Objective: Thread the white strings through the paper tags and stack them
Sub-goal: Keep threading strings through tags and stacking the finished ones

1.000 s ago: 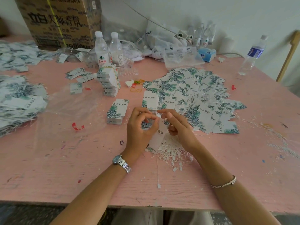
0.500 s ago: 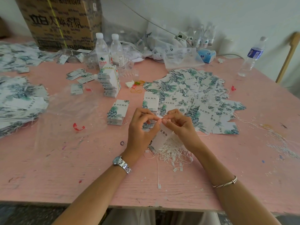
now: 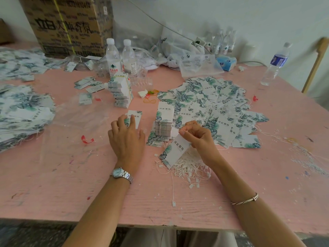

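while the right hand (image 3: 197, 138) pinches the top end of one paper tag (image 3: 175, 150) between thumb and curled fingers, the left hand (image 3: 127, 138) lies well apart from it. its fingers are stretched flat onto a small stack of tags (image 3: 138, 115) further up the pink counter (image 3: 53, 184), touching the top card without closing round it. the held tag hangs tilted, printed face up, with its leafy lower end over the near edge of a loose heap of white strings (image 3: 187, 168). whether a string already runs through its hole, i cannot tell.

between the two hands stands a neat pile of tags (image 3: 163, 122), squared up, just beside the right hand's knuckles. behind it a wide spread of tags (image 3: 213, 104) covers the counter, thin strings trailing from its right edge. a taller stack (image 3: 121, 91) stands further back on the left, near two water bottles (image 3: 113, 57) and a cardboard box (image 3: 67, 24). more tags lie in blurred heaps (image 3: 21, 113) at the far left, beside a clear plastic sheet (image 3: 76, 122). a wristwatch (image 3: 122, 173) sits on the left wrist and a thin bangle (image 3: 245, 200) on the right forearm.
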Tool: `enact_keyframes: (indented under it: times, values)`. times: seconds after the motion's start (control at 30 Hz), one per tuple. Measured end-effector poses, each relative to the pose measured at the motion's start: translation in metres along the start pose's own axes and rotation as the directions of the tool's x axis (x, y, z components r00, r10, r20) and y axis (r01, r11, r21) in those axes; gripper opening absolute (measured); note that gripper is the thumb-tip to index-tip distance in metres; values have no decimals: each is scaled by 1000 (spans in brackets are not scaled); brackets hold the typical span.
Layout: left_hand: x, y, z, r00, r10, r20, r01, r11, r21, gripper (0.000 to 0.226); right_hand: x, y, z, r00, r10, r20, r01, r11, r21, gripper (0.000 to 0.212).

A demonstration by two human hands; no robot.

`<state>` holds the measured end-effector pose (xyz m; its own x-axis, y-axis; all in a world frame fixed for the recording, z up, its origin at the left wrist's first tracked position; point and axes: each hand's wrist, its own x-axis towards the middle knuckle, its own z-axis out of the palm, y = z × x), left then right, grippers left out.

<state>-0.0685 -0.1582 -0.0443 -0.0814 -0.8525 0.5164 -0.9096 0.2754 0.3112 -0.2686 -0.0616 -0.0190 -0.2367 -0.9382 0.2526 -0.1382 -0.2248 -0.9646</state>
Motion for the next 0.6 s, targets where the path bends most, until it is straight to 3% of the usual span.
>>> enact_keyframes:
  times: [0.2,0.43,0.6]
  values:
    - [0,-5,-3,999,-25,-22,25,1000,-11,29,-1,3,-2,1000,-15,0,15,1000,-10,18]
    - [0,-4,-6,995,-31,-90,24,997,-75,22,0,5,-3,1000,13,-16,-13,1000,-24,33]
    - [0,-5,-8,996,-36,-80,32,998,-57,16,0,2,-2,999,29,-18,-29,999,-14,18]
